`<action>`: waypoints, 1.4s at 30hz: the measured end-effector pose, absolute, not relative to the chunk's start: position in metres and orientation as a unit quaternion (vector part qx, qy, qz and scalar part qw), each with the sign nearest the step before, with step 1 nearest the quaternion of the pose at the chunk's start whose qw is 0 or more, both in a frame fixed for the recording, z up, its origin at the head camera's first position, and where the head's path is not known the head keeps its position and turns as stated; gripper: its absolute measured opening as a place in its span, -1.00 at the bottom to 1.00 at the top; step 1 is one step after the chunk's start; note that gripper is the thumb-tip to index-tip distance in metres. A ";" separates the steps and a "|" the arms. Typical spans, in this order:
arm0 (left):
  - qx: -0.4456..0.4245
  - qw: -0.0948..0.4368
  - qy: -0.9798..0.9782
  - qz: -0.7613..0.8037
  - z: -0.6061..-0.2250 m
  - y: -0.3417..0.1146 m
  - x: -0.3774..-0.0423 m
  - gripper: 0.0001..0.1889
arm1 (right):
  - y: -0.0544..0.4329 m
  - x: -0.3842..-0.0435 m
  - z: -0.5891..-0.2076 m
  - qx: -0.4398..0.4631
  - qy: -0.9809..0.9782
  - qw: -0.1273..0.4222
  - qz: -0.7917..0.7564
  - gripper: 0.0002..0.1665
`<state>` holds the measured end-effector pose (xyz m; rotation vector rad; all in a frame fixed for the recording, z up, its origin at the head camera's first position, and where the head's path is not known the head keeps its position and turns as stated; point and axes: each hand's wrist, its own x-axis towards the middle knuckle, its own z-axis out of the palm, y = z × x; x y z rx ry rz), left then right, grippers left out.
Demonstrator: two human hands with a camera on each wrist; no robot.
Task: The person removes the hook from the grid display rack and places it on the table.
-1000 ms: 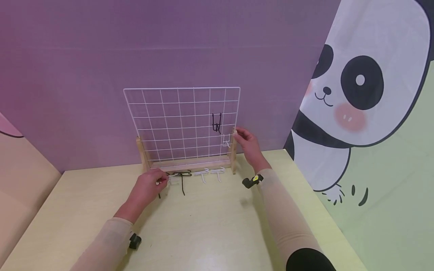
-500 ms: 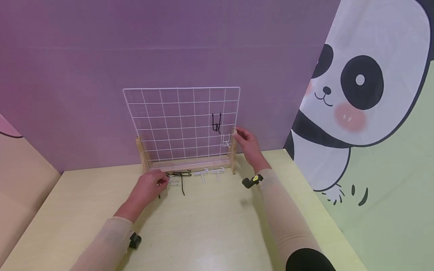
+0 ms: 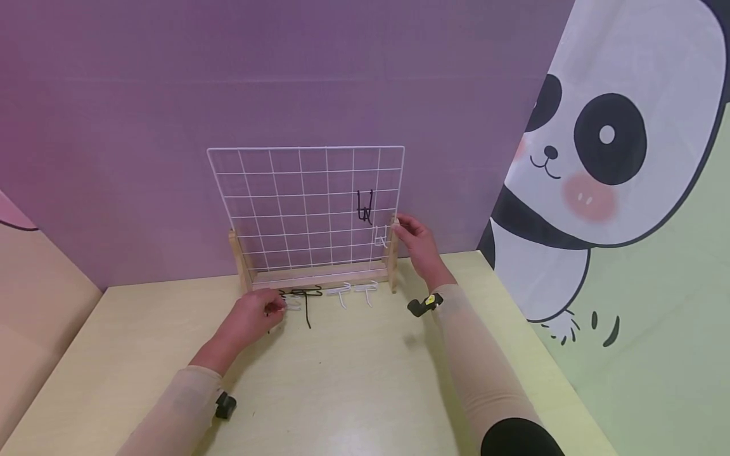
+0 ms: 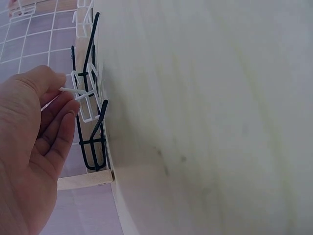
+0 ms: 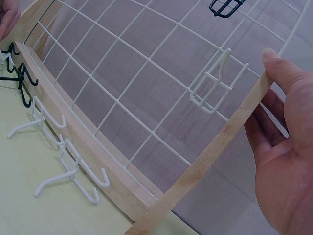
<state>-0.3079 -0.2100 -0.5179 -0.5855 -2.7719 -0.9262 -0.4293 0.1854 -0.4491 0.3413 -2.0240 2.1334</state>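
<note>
My left hand [image 3: 253, 316] is low at the left front of a white wire grid rack [image 3: 305, 148]. Its thumb and fingers pinch the prong of a white wire hook [image 4: 73, 90], which overlaps black wire hooks [image 4: 93, 141] along the rack's base in the left wrist view. At the rack's right end, my right hand [image 3: 419, 244] grips the top of the wooden upright [image 5: 203, 154], thumb over its front and fingers behind. A black hook [image 3: 364, 212] hangs on the grid's right side. Below it hangs a white hook [image 3: 380, 240].
Two more white hooks [image 3: 339, 289] lean against the wooden base rail [image 3: 319, 277]. The rack stands at the back of a pale wooden table [image 3: 342, 392], close to a purple wall [image 3: 302, 69]. A panda mural [image 3: 610, 139] covers the right wall.
My left hand has shifted slightly to the right, and the white hook it pinches has turned to lie flatter. The right hand has stayed on the upright.
</note>
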 end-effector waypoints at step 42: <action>-0.213 0.014 -0.924 -0.318 -0.522 -0.210 -0.305 -0.80 | 0.186 -0.430 -0.450 0.112 -0.687 0.091 0.712 -0.57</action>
